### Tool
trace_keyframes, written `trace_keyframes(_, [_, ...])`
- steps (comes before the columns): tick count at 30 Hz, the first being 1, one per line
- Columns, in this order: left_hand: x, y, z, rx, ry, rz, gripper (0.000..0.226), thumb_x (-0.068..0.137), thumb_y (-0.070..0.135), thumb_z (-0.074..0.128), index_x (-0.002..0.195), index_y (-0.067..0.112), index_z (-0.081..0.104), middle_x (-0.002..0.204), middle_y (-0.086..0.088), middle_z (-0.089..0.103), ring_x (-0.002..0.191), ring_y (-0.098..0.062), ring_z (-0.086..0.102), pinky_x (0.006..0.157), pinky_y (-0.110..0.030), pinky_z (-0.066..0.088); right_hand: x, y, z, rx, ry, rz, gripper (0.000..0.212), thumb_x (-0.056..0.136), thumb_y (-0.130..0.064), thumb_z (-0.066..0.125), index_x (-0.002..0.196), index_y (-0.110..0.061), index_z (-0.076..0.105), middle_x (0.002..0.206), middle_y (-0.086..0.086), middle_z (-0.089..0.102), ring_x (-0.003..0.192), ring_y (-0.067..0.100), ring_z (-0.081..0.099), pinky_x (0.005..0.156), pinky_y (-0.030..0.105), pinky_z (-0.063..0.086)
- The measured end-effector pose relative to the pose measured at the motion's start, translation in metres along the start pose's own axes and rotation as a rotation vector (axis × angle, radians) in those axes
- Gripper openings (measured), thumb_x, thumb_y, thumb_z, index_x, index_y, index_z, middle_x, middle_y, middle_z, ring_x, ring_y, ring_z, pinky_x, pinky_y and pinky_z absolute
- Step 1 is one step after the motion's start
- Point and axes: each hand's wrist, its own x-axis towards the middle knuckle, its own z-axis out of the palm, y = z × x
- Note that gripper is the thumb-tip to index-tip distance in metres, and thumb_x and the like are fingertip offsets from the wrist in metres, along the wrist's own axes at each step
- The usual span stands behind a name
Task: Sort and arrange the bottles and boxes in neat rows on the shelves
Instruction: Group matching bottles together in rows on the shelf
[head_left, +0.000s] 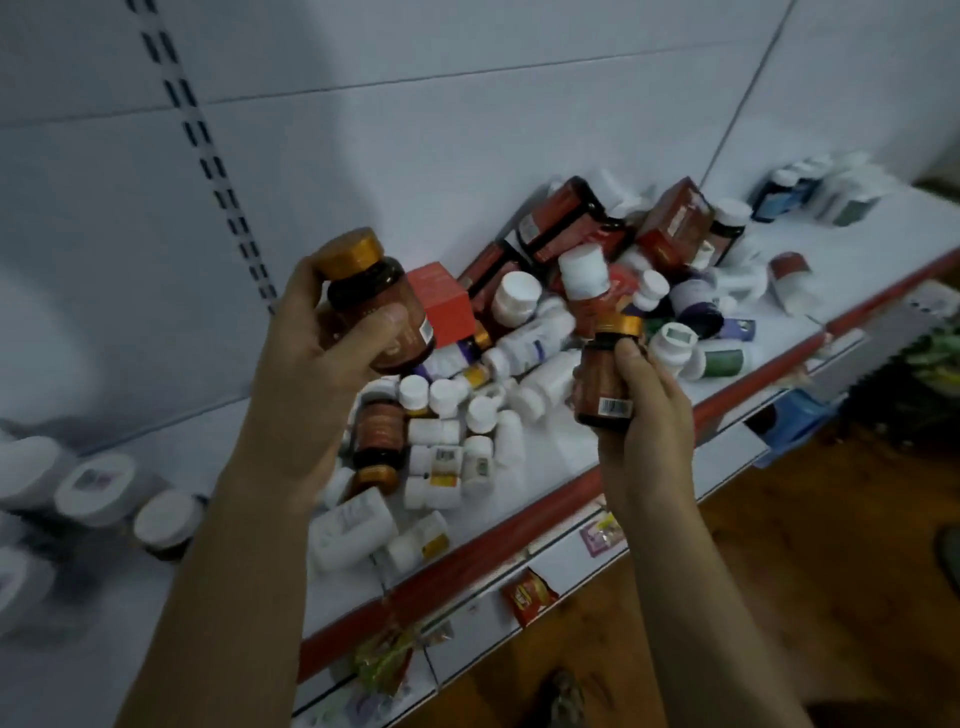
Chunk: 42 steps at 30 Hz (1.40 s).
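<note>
My left hand (306, 364) holds a brown bottle with a gold cap (366, 291), lifted above the shelf (545, 452). My right hand (644, 410) grips a second brown gold-capped bottle (605, 374), and a white-capped bottle (587, 283) stands just behind it; whether it is in the same hand I cannot tell. Below and behind both hands lies a jumbled heap of white bottles (452, 447), brown bottles (379, 431) and red boxes (561, 218). An orange-red box (441, 296) sits right behind the left bottle.
White-lidded jars (96, 486) stand in a row at the shelf's left end. Blue and white bottles (810, 192) stand at the far right. The shelf's red front edge (571, 499) carries price tags and a red packet (530, 595). Wooden floor lies below on the right.
</note>
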Motion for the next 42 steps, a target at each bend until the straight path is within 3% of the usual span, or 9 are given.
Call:
trace_keyframes(6, [0.028,-0.033,0.146,0.045,-0.179,-0.017,0.046,0.075,0.024,0.075,0.113,0.049,0.066,0.116,0.009,0.071,0.117,-0.016,0.066,0.106,-0.054,0.049,0.056,-0.043,-0.112,-0.021,0.117,-0.065,0.011,0.095,-0.020,0.068,0.106,-0.018,0.070,0.106,0.006,0.070,0.099,0.021,0.066,0.089,0.046,0.053])
trace_keyframes(9, [0.033,-0.057,0.239,0.049,-0.241,-0.041,0.042,0.077,0.018,0.071,0.106,0.048,0.067,0.109,0.011,0.073,0.111,-0.013,0.067,0.106,-0.048,0.051,0.096,-0.077,-0.182,0.009,0.174,-0.066,0.009,0.096,-0.012,0.064,0.103,-0.018,0.066,0.102,0.005,0.068,0.095,0.021,0.064,0.078,0.043,0.057])
trace_keyframes(18, [0.070,-0.112,0.478,-0.048,-0.321,-0.144,0.045,0.071,0.036,0.070,0.115,0.046,0.066,0.120,0.000,0.070,0.121,-0.029,0.062,0.112,-0.058,0.041,0.207,-0.187,-0.354,0.113,0.298,-0.077,0.028,0.101,-0.011,0.059,0.128,-0.015,0.062,0.128,0.018,0.065,0.118,0.032,0.065,0.088,0.046,0.061])
trace_keyframes(21, [0.093,-0.122,0.530,-0.120,-0.319,-0.194,0.035,0.078,0.027,0.061,0.113,0.032,0.063,0.108,0.003,0.068,0.105,-0.020,0.063,0.099,-0.045,0.050,0.244,-0.202,-0.387,0.158,0.318,-0.098,0.033,0.101,-0.018,0.059,0.132,-0.007,0.057,0.129,0.020,0.064,0.114,0.030,0.068,0.088,0.043,0.061])
trace_keyframes(27, [0.162,-0.154,0.605,-0.088,-0.225,-0.234,0.024,0.084,0.026,0.052,0.104,0.033,0.062,0.100,0.002,0.062,0.088,-0.016,0.060,0.080,-0.045,0.051,0.340,-0.213,-0.418,0.174,0.303,-0.104,0.023,0.098,-0.018,0.063,0.119,-0.009,0.059,0.127,0.021,0.065,0.112,0.034,0.069,0.090,0.040,0.060])
trace_keyframes(31, [0.215,-0.181,0.640,0.031,-0.152,-0.254,0.020,0.098,0.016,0.057,0.107,0.035,0.059,0.111,0.001,0.065,0.094,-0.018,0.062,0.087,-0.054,0.054,0.409,-0.225,-0.429,-0.008,0.319,-0.117,0.024,0.096,-0.016,0.068,0.119,-0.014,0.062,0.124,0.016,0.064,0.099,0.021,0.074,0.085,0.037,0.062])
trace_keyframes(36, [0.281,-0.204,0.653,0.268,-0.024,-0.233,0.026,0.100,0.015,0.061,0.121,0.028,0.052,0.115,0.001,0.062,0.101,-0.011,0.059,0.093,-0.040,0.048,0.510,-0.232,-0.418,-0.388,0.145,-0.215,0.033,0.093,-0.019,0.074,0.124,-0.024,0.064,0.117,0.001,0.063,0.101,0.020,0.068,0.086,0.041,0.062])
trace_keyframes(39, [0.308,-0.226,0.651,0.488,-0.014,-0.187,0.034,0.097,0.009,0.064,0.123,0.026,0.050,0.112,0.003,0.062,0.097,-0.008,0.059,0.087,-0.030,0.044,0.570,-0.221,-0.393,-0.697,-0.081,-0.303,0.042,0.089,-0.022,0.076,0.129,-0.026,0.063,0.121,-0.004,0.061,0.102,0.010,0.061,0.091,0.030,0.052])
trace_keyframes(42, [0.335,-0.244,0.642,0.717,-0.017,-0.190,0.036,0.094,0.010,0.067,0.119,0.031,0.051,0.112,0.008,0.061,0.106,-0.019,0.059,0.096,-0.040,0.048,0.616,-0.212,-0.355,-0.886,-0.330,-0.420,0.048,0.085,-0.017,0.077,0.131,-0.022,0.062,0.117,0.001,0.059,0.104,0.018,0.057,0.093,0.030,0.046])
